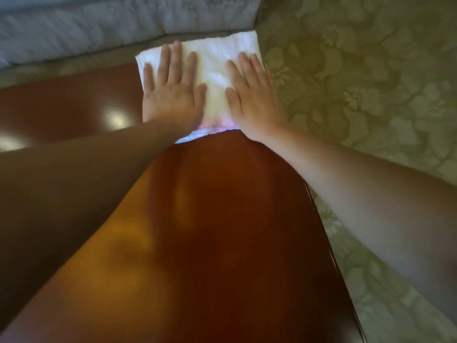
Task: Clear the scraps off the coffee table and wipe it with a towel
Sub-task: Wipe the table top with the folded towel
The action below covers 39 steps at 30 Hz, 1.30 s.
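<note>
A folded white towel (pixel 212 68) lies flat on the far right corner of the glossy reddish-brown coffee table (pixel 222 231). My left hand (pixel 173 92) presses flat on the towel's left half, fingers spread. My right hand (pixel 252 92) presses flat on its right half, partly over the table's right edge. Neither hand grips the cloth; both palms rest on top. The towel's near edge shows below my wrists. I see no scraps on the visible tabletop.
A grey-blue sofa (pixel 99 23) runs along the far side, just beyond the table. A green floral-patterned carpet (pixel 366 82) covers the floor to the right. The table's right edge (pixel 329 233) runs diagonally toward me.
</note>
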Motion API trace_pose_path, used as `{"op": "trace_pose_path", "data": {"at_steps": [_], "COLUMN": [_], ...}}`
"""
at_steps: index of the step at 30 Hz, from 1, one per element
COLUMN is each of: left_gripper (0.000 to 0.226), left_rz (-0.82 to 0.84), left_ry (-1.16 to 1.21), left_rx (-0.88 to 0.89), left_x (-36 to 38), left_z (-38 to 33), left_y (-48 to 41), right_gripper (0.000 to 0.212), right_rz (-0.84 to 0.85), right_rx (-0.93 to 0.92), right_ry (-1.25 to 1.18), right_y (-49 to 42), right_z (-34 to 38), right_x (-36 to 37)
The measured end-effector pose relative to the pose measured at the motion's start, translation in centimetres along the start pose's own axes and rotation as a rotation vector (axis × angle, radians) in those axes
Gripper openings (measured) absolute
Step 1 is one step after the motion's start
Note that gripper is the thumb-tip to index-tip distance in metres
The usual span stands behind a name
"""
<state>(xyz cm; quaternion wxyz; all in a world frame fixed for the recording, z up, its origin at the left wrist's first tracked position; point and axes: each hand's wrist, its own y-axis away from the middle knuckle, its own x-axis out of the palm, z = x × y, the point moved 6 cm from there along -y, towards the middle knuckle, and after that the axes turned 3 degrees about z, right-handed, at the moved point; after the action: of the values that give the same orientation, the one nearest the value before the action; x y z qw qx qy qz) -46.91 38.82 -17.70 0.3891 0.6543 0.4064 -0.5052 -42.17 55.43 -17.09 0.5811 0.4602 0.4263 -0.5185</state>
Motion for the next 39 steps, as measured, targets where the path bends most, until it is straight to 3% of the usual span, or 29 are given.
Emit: {"op": "trace_pose_path", "data": {"at_steps": [5, 12, 16, 18, 21, 24, 29, 33, 39], "left_gripper": [0.066, 0.072, 0.058, 0.066, 0.065, 0.055, 0.063, 0.067, 0.066], "left_rz": [0.008, 0.069, 0.187, 0.248, 0.259, 0.322, 0.164, 0.077, -0.036], "left_ry": [-0.008, -0.007, -0.035, -0.036, -0.104, 0.066, 0.173, 0.106, -0.026], "left_rx": [0.009, 0.113, 0.062, 0.063, 0.045, 0.009, -0.060, -0.030, 0.015], "left_x": [1.9, 5.9, 8.7, 10.1, 10.1, 9.3, 7.7, 5.2, 0.3], "left_z": [-3.6, -10.4, -12.1, -11.8, -11.2, -11.3, -9.0, -1.5, 13.2], "left_y": [8.7, 32.4, 45.8, 49.6, 50.4, 49.6, 46.6, 38.6, 18.2], "right_gripper": [0.061, 0.060, 0.060, 0.058, 0.057, 0.059, 0.060, 0.063, 0.064], "right_rz": [-0.026, 0.052, 0.058, 0.034, -0.001, 0.013, 0.077, 0.052, -0.045], "right_rx": [0.028, 0.037, -0.009, 0.036, 0.070, 0.106, 0.022, -0.019, 0.023], "right_ry": [0.002, 0.070, 0.234, 0.236, 0.195, 0.222, 0.228, 0.198, 0.093], "right_y": [9.7, 34.8, 47.7, 50.0, 49.4, 48.0, 44.2, 32.0, 8.8], "right_z": [-0.1, 2.4, 4.7, 5.8, 7.4, 7.6, 9.1, 13.9, 19.1], "right_x": [1.3, 4.5, 7.0, 7.0, 6.5, 6.8, 7.2, 6.4, 5.9]}}
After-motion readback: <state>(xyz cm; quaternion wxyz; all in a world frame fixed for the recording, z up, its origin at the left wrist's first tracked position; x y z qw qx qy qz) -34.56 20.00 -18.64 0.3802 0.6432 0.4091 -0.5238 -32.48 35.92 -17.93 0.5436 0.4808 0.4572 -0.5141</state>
